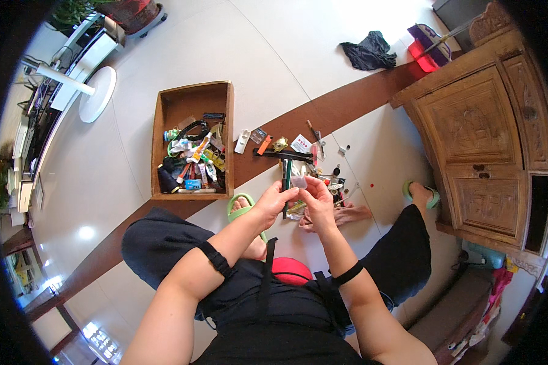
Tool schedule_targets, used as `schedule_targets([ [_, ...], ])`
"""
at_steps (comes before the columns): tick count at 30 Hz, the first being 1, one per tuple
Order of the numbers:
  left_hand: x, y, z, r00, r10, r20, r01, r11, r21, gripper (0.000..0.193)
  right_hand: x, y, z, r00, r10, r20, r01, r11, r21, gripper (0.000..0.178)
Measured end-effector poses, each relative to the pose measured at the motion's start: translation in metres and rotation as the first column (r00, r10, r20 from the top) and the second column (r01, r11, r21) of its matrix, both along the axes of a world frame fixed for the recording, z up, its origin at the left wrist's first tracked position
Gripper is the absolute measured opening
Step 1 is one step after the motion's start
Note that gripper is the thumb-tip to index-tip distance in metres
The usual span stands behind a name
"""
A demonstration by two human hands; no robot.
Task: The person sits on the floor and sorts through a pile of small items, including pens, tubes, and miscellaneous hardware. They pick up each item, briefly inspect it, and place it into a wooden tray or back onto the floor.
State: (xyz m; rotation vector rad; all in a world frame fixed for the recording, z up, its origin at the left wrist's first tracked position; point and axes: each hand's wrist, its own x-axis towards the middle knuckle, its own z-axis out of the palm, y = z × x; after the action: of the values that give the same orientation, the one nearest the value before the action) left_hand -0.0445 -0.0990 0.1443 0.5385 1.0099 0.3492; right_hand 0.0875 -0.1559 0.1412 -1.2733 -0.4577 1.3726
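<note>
In front of my body, my left hand and my right hand meet with their fingertips close together. Between them is a small, translucent whitish plastic piece, pinched by both; its exact kind is too small to make out. Right below and beyond the hands, a pile of loose small items lies on the floor. A pink cloth is next to my right wrist. Beyond my fingers lie a long black strip, an orange piece and a white card.
A wooden drawer full of tubes and small goods stands left on the floor. A carved wooden cabinet rises at the right. Farther off are a black cloth and a red dustpan. A white round stand base is at far left.
</note>
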Motion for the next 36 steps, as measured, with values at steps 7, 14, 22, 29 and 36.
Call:
schedule_targets([
  [7,-0.012,-0.005,0.013,0.969,0.105,0.222,-0.095,0.994,-0.054,0.028,-0.019,-0.006,0.014,0.799,0.009,0.601,-0.044,0.998,0.044,0.026],
  [14,-0.036,0.001,-0.001,0.924,0.29,0.251,-0.262,0.955,-0.14,0.022,-0.028,-0.012,0.02,0.754,0.096,0.649,-0.211,0.972,0.102,0.02],
  [22,-0.106,0.056,-0.07,0.804,0.577,-0.145,-0.594,0.791,-0.145,0.022,-0.008,-0.042,-0.02,0.899,0.239,0.366,-0.187,0.967,-0.172,0.02],
  [29,-0.109,0.072,-0.049,0.691,0.508,-0.514,-0.589,0.808,0.008,0.056,0.033,-0.083,-0.055,0.945,0.257,0.203,-0.178,0.923,-0.34,0.02],
  [36,-0.036,0.046,0.053,0.944,0.279,-0.177,-0.309,0.935,-0.172,0.059,0.058,-0.068,-0.074,0.785,0.402,0.471,-0.196,0.882,-0.428,0.024],
])
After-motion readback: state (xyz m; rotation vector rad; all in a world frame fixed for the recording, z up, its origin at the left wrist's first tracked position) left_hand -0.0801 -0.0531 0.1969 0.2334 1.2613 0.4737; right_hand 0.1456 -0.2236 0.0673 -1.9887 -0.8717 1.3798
